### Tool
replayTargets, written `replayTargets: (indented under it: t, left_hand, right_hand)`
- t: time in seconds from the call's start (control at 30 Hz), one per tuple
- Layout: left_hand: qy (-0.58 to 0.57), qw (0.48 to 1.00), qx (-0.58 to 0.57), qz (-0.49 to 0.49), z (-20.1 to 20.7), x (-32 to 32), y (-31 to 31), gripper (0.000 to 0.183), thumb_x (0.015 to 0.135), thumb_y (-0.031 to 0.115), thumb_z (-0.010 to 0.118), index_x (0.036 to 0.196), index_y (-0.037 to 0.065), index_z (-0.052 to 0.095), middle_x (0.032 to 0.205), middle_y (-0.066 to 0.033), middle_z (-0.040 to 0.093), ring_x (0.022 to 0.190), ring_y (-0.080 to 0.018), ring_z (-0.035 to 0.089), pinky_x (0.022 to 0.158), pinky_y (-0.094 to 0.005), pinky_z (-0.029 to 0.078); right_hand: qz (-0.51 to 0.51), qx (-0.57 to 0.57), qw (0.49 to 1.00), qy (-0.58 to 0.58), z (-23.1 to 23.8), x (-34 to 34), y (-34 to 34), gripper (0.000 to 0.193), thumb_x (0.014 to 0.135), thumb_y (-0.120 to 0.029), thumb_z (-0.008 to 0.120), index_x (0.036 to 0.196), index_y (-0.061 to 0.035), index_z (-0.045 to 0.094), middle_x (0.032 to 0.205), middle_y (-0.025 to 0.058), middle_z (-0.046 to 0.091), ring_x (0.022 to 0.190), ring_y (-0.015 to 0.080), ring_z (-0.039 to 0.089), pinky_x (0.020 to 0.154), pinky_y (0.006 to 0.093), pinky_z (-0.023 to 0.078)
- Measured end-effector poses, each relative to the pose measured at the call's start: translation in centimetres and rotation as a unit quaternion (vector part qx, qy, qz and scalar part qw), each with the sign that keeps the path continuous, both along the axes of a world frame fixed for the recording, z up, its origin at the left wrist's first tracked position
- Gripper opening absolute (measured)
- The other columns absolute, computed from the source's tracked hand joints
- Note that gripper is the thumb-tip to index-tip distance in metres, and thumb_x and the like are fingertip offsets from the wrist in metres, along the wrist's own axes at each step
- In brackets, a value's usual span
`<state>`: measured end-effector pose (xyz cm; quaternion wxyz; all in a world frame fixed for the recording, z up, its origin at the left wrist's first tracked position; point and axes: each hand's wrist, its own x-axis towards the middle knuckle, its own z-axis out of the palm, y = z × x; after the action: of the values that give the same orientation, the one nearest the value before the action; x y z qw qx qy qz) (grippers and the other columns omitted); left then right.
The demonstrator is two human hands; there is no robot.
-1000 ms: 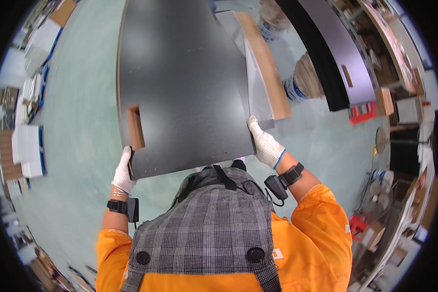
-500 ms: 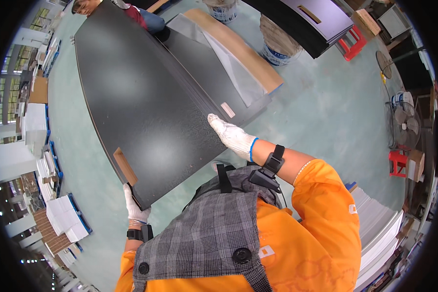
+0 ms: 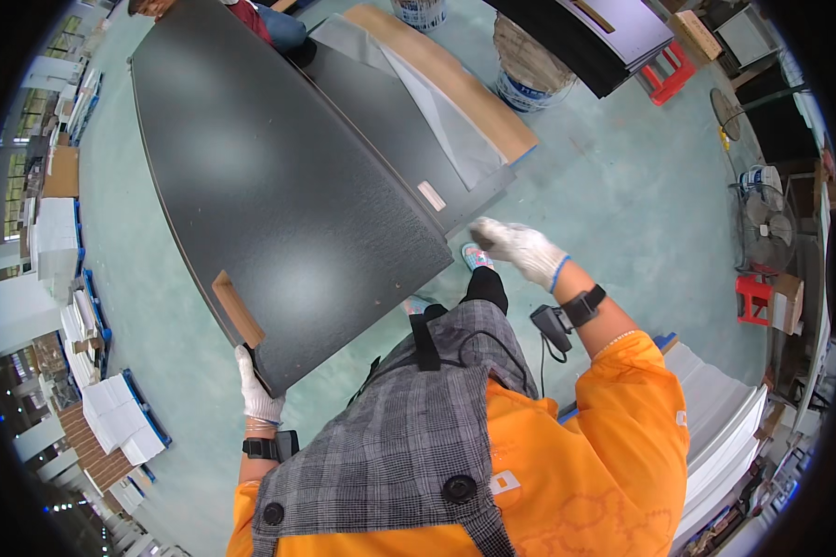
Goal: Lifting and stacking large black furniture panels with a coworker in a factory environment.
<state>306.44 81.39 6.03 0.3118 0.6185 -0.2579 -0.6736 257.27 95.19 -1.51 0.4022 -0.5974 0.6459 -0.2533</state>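
Observation:
A large dark grey panel [image 3: 288,176] with a curved left edge slants away in front of me. My left hand [image 3: 259,388], in a white knit glove, grips its near left corner, thumb on top, beside a rectangular slot [image 3: 238,309] with wood-coloured inner walls. My right hand [image 3: 522,251], gloved too, hangs in the air just off the panel's near right corner. Its fingertips look dark and smeared, so their pose is unclear. A second dark panel [image 3: 381,111] with a pale slot [image 3: 432,196] lies beneath and to the right.
Another person [image 3: 283,28] is at the panel's far end. Brown board and white sheet [image 3: 437,111] lie on the second panel. Buckets [image 3: 525,91], a dark panel stack [image 3: 567,42], red stools [image 3: 667,74] and fans [image 3: 766,227] stand right. White stacks [image 3: 121,418] line the left; more boards [image 3: 715,399] lie near right.
My right hand has come off the panel's right edge and moved right. The panel's near right corner now shows. My left hand keeps hold of its corner.

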Motion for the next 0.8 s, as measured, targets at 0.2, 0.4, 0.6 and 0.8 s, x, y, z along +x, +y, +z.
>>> replayTargets:
  t: [0.2,0.4,0.6,0.8]
  left_hand:
    - [-0.024,1.000,-0.008,-0.005,-1.1,1.5,-0.3,0.074,0.087,0.064,0.058,0.137,0.011,0.046,0.131,-0.0095,0.054,0.118,-0.0252,0.053,0.096,-0.0385,0.047]
    - [-0.024,0.999,-0.024,0.002,-1.2,1.6,-0.4,0.074,0.088,0.064,0.057,0.136,0.008,0.047,0.130,-0.0103,0.054,0.119,-0.0252,0.053,0.094,-0.0391,0.048]
    - [-0.053,0.998,-0.037,0.013,-0.8,1.2,0.1,0.075,0.087,0.062,0.060,0.137,0.007,0.047,0.133,-0.0092,0.053,0.120,-0.0249,0.052,0.095,-0.0395,0.047]
    - [-0.128,0.990,-0.041,0.037,-0.1,0.8,0.1,0.075,0.089,0.057,0.061,0.143,0.007,0.045,0.135,-0.0051,0.053,0.119,-0.0204,0.054,0.098,-0.0349,0.045]
  right_hand:
    - [-0.355,0.297,0.732,-0.500,-10.2,-5.8,13.0,0.037,0.101,-0.041,0.036,0.119,-0.0172,0.059,0.120,0.0060,0.060,0.112,0.0249,0.055,0.095,0.0389,0.042]
    - [-0.573,0.395,0.639,-0.328,-11.3,-4.7,28.0,0.044,0.097,-0.056,0.037,0.076,-0.0189,0.047,0.070,-0.0038,0.045,0.060,0.0139,0.043,0.054,0.0311,0.032]
    - [-0.522,0.370,0.672,-0.373,-14.2,-7.5,28.6,0.043,0.096,-0.052,0.044,0.070,-0.0178,0.048,0.064,-0.0041,0.042,0.057,0.0125,0.040,0.052,0.0280,0.030]
    - [-0.430,0.249,0.836,-0.233,-12.3,-15.6,20.2,0.049,0.094,-0.050,0.053,0.097,-0.0034,0.066,0.087,0.0026,0.062,0.079,0.0135,0.057,0.068,0.0287,0.044]
